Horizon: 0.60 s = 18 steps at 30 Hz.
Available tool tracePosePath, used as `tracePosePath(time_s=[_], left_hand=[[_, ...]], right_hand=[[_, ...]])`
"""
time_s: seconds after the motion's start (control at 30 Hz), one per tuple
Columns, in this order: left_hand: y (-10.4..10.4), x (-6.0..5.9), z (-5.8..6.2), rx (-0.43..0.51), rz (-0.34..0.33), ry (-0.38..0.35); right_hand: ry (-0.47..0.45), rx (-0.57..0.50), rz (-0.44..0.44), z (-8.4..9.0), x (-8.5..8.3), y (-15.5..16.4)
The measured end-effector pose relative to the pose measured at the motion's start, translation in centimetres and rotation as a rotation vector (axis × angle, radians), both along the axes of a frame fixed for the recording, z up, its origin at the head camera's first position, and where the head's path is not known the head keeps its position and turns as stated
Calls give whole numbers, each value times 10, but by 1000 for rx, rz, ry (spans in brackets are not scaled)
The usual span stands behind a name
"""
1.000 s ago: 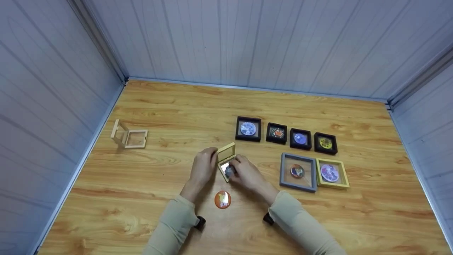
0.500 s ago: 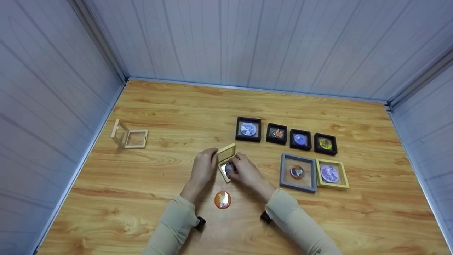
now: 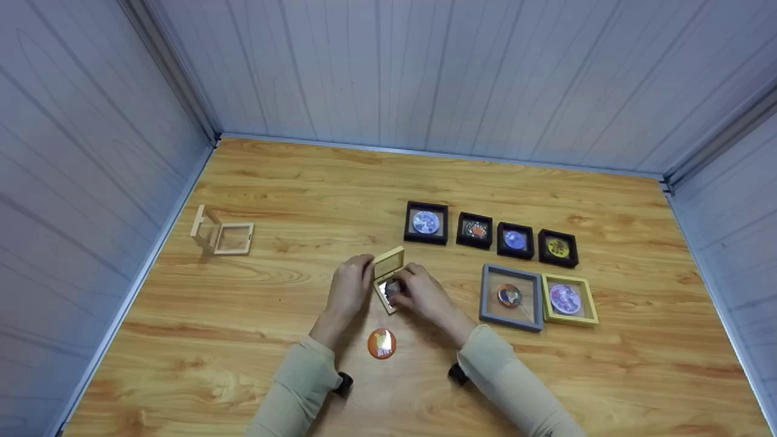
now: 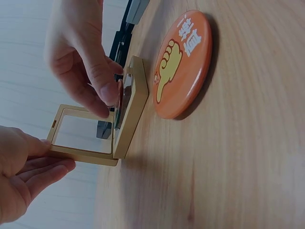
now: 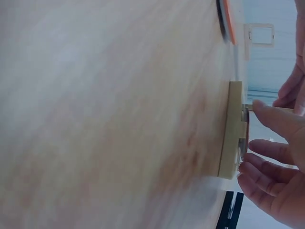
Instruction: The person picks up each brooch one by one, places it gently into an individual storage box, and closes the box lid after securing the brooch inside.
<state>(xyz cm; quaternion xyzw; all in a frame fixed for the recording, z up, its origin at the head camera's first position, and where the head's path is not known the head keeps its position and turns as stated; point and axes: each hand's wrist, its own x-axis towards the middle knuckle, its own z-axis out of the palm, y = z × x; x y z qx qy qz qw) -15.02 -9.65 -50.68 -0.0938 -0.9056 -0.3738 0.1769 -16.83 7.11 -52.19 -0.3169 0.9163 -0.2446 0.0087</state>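
A small yellow hinged display frame (image 3: 380, 295) lies on the table with its lid (image 4: 80, 155) raised. My left hand (image 3: 348, 284) pinches the lid's edge between thumb and fingers, seen clearly in the left wrist view. Over the frame's lower half, my right hand (image 3: 428, 297) holds a round dark badge (image 3: 392, 287) by its rim. Fingers partly hide the badge's face, and it sits at or just above the clear film. Nearer the person, an orange round badge (image 3: 382, 343) with a yellow hand picture lies face up, apart from both hands.
Several black frames (image 3: 427, 204) holding badges stand in a row at the back right. In front of them lie a grey frame (image 3: 485, 295) and a yellow frame (image 3: 590, 297), each with a badge. An unfolded cream frame (image 3: 249, 240) stands far left. Panel walls (image 3: 400, 73) enclose the table.
The right hand and the dark badge have shifted slightly within the frame. My left hand keeps its hold on the lid, and the other frames stay put.
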Motion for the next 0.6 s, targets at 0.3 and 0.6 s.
tracePosePath(time_s=[0.3, 0.6], left_hand=[[1, 0, 0, 13, 3, -30], [1, 2, 1, 18, -4, -27]], right_hand=[[-44, 19, -57, 7, 5, 12], [-92, 36, -120, 5, 6, 21]])
